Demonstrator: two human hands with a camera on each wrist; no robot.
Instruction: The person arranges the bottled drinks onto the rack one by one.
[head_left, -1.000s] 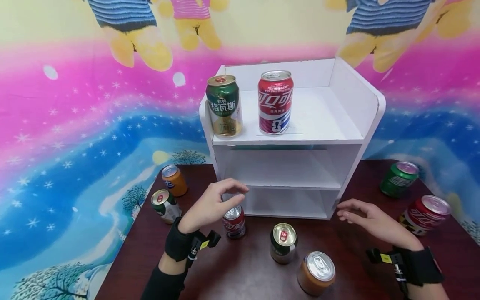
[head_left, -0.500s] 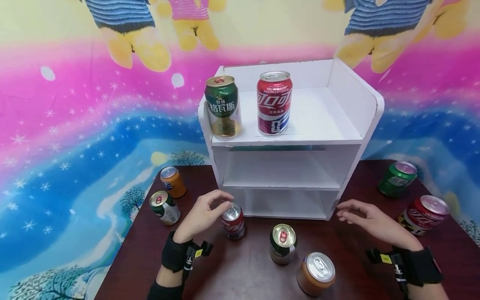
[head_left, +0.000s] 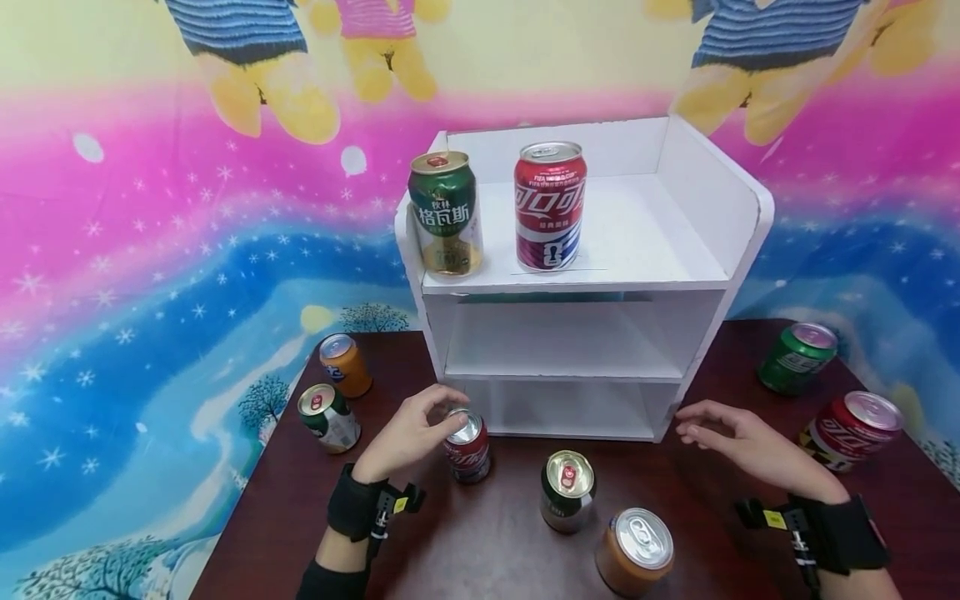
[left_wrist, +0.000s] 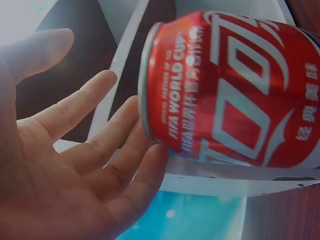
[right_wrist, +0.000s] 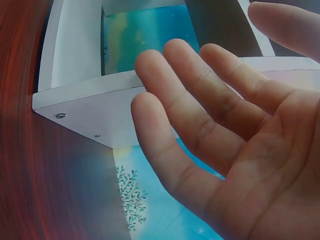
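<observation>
My left hand [head_left: 405,435] is at the upper left of a red Coca-Cola can [head_left: 469,460] standing on the table. In the left wrist view its loosely bent fingers [left_wrist: 75,112] reach toward the top end of this cola can [left_wrist: 240,95], and the thumb stays apart from it. Whether a fingertip touches the rim I cannot tell. Beside the lower right corner of the white shelf [head_left: 562,377] is my right hand [head_left: 738,442], its fingers relaxed and holding nothing. The right wrist view shows that palm [right_wrist: 280,165] in front of the shelf's side.
On the top shelf stand a green-gold kvass can [head_left: 447,212] and a red cola can [head_left: 550,208]. Around the dark table sit an orange can [head_left: 347,368], kvass cans [head_left: 330,421] [head_left: 567,493], another orange can [head_left: 630,558], a green can [head_left: 795,362] and a cola can [head_left: 847,433].
My left hand has come down and left, away from the shelf front, to the cola can on the table. My right hand and the cans stay where they were.
</observation>
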